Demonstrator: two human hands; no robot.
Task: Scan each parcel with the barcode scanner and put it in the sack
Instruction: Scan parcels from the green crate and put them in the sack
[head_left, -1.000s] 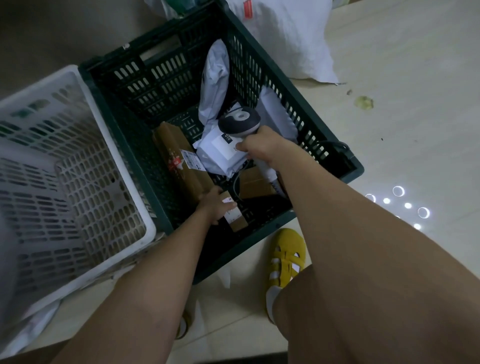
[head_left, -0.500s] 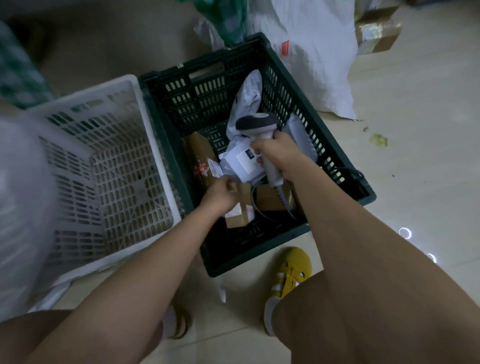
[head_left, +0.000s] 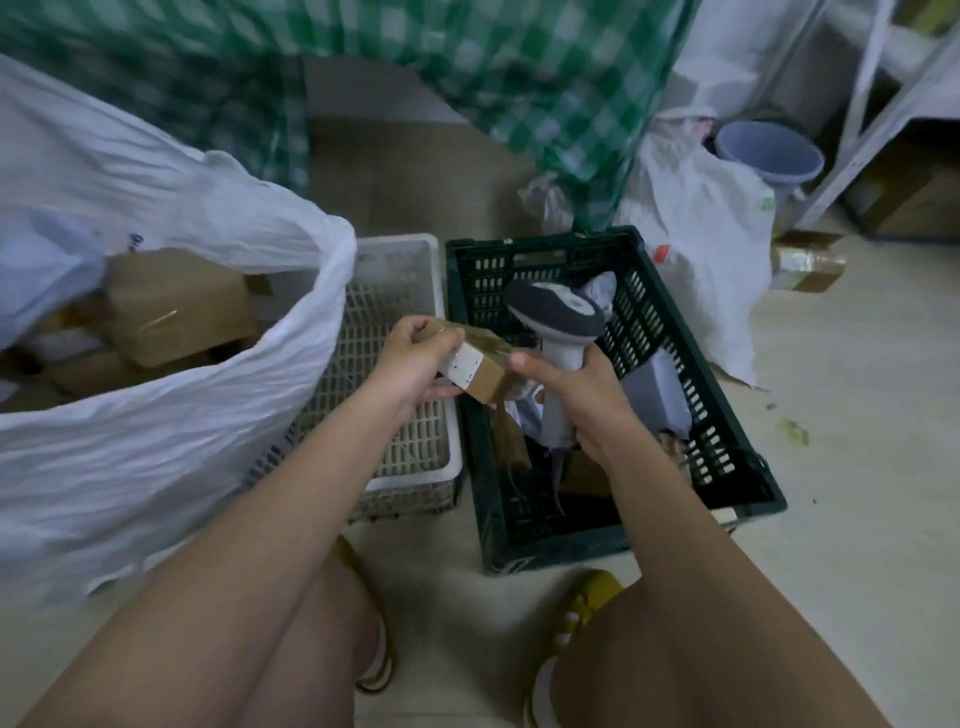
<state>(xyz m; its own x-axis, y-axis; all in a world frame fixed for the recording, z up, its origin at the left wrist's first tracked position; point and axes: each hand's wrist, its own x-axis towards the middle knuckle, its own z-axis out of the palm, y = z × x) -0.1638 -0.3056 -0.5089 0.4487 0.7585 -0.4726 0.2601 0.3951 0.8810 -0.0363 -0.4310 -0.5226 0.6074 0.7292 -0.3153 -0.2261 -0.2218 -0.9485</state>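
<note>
Your left hand (head_left: 415, 358) grips a small brown box (head_left: 480, 364), fingers curled over its far end and thumb under it. The box is taped and carries a white label on the face turned toward you. You hold it in the air, above the gap between the white basket (head_left: 410, 467) and the green crate (head_left: 727, 467), over the crate's left rim.

Your right hand (head_left: 582, 395) is closed round the grip of the scanner (head_left: 558, 332), and its thumb tip touches the near right end of the box. The scanner's grey head sits just beyond the box and above it, tilted toward the left; which way its window faces cannot be told.

The crate stands on the floor (head_left: 857, 467) in front of your right knee. Inside it lie grey and white soft parcels (head_left: 654, 389) against the right wall, and brown boxes low down near the front, partly hidden by your right hand. The basket stands touching the crate's left side.

The sack (head_left: 156, 441) is at your left, its white mouth open and leaning against the basket's left wall. Several brown boxes (head_left: 176, 306) already lie inside it.

A second white bag (head_left: 711, 270) rests behind the crate's far right corner, with a blue bucket (head_left: 769, 156) beyond it. Your yellow shoes (head_left: 587, 597) are planted at the crate's near edge.
</note>
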